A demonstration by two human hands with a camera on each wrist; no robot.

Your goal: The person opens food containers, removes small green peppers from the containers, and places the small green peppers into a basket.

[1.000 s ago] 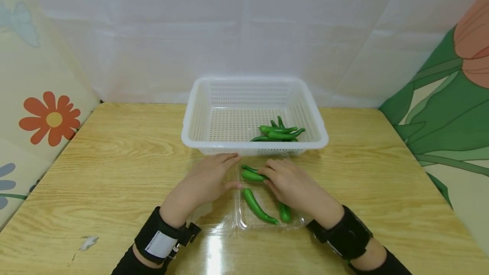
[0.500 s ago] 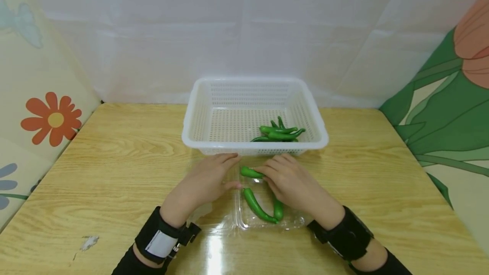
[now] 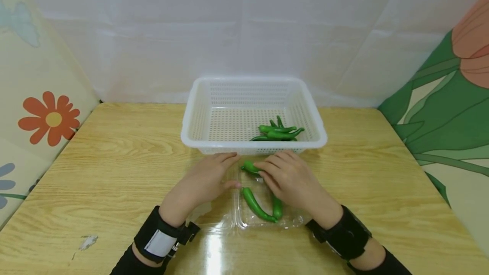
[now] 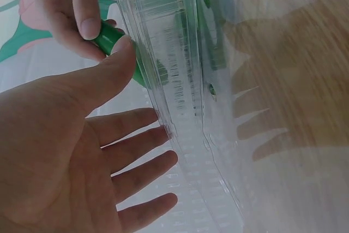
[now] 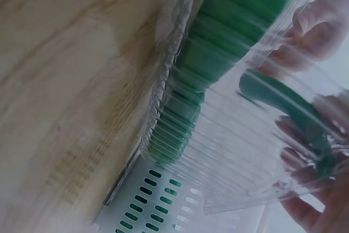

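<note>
In the head view a clear plastic clamshell container (image 3: 244, 224) lies open on the table. My right hand (image 3: 292, 177) pinches a green chili pepper (image 3: 250, 167) over its far part; the left wrist view also shows that pepper (image 4: 109, 36) between thumb and fingers. Two more green peppers lie in the container's near part: a curved one (image 3: 257, 208) and a straighter one (image 3: 277, 208), partly beneath my right hand. With fingers spread, my left hand (image 3: 208, 177) rests at the container's left side, along the hinge. A pepper (image 5: 234, 20) shows through the clear wall in the right wrist view.
Behind the container stands a white slotted basket (image 3: 185, 139) with several green peppers (image 3: 280, 134) heaped in its right front corner. The wooden table (image 3: 126, 152) has a chipped patch (image 3: 88, 242) at left. A white sheet (image 3: 153, 54) hangs at the back.
The pepper in my right hand has turned and shifted slightly within the far part of the container. The straighter pepper has slid left, against the curved one. My left hand stays put.
</note>
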